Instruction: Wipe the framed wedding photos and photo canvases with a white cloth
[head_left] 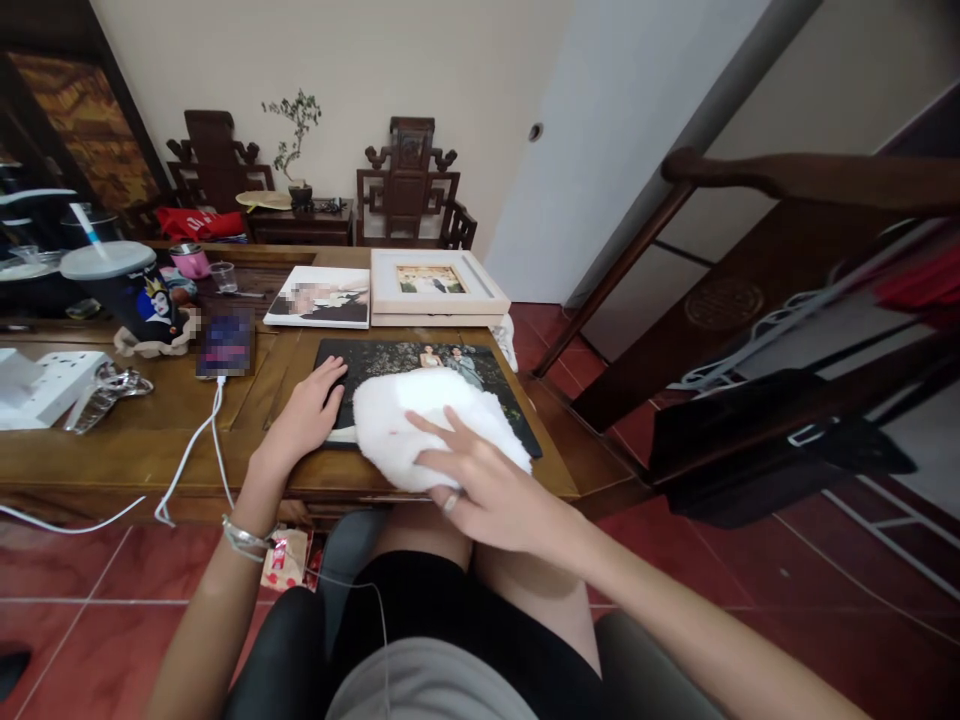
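A dark photo panel [390, 356] with a couple pictured among foliage lies flat near the table's front edge. My left hand [309, 405] rests on its left edge, fingers stretched out and flat. My right hand [469, 465] grips a white fluffy cloth [397, 405], with fingers spread over the top of it. The cloth lies over the lower middle of the panel and hides part of the picture. Whatever is under the cloth and right palm does not show.
Behind the panel are a white photo book [319, 297] and a boxed framed photo [442, 285]. To the left stand a lidded dark cup [139, 290] with a straw, a phone [225, 343] on a white cable, and a power strip [56, 390]. A wooden chair [720, 300] is at right.
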